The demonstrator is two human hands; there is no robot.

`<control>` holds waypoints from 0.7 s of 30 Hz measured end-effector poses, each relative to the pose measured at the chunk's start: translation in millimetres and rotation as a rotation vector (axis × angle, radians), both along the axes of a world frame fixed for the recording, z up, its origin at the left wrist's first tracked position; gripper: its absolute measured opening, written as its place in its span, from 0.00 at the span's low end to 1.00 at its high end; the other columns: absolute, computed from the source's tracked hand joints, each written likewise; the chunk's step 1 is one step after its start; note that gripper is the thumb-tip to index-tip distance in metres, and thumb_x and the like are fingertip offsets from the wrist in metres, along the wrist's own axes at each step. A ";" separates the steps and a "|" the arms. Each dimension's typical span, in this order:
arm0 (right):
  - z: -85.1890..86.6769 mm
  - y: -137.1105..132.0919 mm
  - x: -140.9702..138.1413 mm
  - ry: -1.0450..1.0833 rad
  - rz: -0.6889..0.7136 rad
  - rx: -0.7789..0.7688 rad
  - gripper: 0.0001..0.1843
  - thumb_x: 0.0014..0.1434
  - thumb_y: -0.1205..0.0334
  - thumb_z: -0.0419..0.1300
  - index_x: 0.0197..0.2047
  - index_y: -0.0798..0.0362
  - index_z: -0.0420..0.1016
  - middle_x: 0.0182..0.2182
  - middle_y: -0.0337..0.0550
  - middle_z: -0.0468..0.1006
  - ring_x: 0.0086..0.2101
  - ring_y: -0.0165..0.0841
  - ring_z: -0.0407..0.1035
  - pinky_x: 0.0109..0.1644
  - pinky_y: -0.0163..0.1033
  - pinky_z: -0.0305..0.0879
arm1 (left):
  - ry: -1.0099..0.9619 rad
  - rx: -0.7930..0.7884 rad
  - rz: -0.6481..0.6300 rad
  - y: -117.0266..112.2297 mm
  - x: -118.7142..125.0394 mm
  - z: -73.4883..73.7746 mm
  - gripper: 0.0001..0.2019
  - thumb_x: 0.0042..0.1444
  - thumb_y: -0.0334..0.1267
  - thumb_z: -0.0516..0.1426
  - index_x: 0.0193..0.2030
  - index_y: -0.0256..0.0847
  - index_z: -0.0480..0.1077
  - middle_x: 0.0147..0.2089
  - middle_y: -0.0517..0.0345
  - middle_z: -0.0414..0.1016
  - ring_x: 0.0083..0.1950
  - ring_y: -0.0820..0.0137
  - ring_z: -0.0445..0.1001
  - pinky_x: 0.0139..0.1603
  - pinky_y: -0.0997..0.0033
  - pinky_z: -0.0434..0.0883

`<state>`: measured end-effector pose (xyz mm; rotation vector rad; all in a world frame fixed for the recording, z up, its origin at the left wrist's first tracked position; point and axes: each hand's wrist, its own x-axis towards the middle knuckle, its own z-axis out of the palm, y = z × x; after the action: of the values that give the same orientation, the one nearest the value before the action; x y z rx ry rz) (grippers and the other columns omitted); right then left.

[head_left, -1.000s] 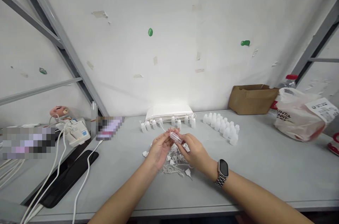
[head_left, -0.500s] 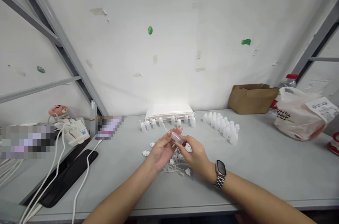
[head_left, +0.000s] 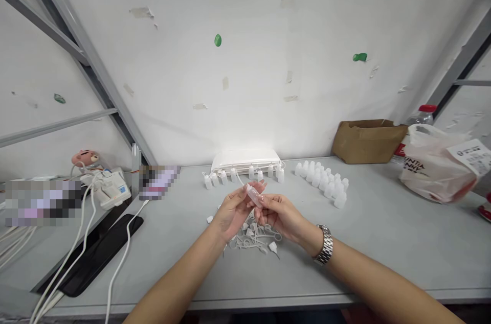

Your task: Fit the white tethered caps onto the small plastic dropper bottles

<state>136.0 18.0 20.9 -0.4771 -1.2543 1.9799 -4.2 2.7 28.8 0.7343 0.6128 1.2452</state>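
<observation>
A small translucent plastic bottle [head_left: 254,196] is held tilted above the table, between both my hands. My left hand [head_left: 233,211] grips its upper end, where a white strap sticks up past the fingers. My right hand [head_left: 283,215] pinches the lower part with thumb and fingers. Below them lies a loose pile of white caps with looped straps [head_left: 255,239], partly hidden by the hands. Behind, a spaced row of capped bottles [head_left: 233,175] stands upright in front of a bright white panel [head_left: 245,159].
Several capless translucent bottles [head_left: 322,181] stand in rows to the right. Farther right are a cardboard box [head_left: 370,142] and a plastic bag [head_left: 433,165]. On the left lie a black phone-like slab [head_left: 103,257], white cables [head_left: 125,257] and a white power strip [head_left: 111,191].
My right wrist has turned, so the watch face no longer shows and its fingers curl beneath the bottle. The bottle now points more steeply. Both hands stay in nearly the same place.
</observation>
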 end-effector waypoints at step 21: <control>4.1 -2.0 4.0 -0.023 -0.080 0.023 0.15 0.50 0.54 0.60 0.22 0.58 0.68 0.21 0.38 0.71 0.20 0.23 0.62 0.27 0.32 0.59 | 0.394 0.241 0.286 -4.4 7.1 3.2 0.15 0.49 0.46 0.56 0.25 0.37 0.76 0.36 0.51 0.78 0.48 0.58 0.70 0.54 0.58 0.59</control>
<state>140.0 16.0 25.0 -0.5321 -1.2520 1.8957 2.9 -1.7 32.0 1.1393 0.9238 1.4659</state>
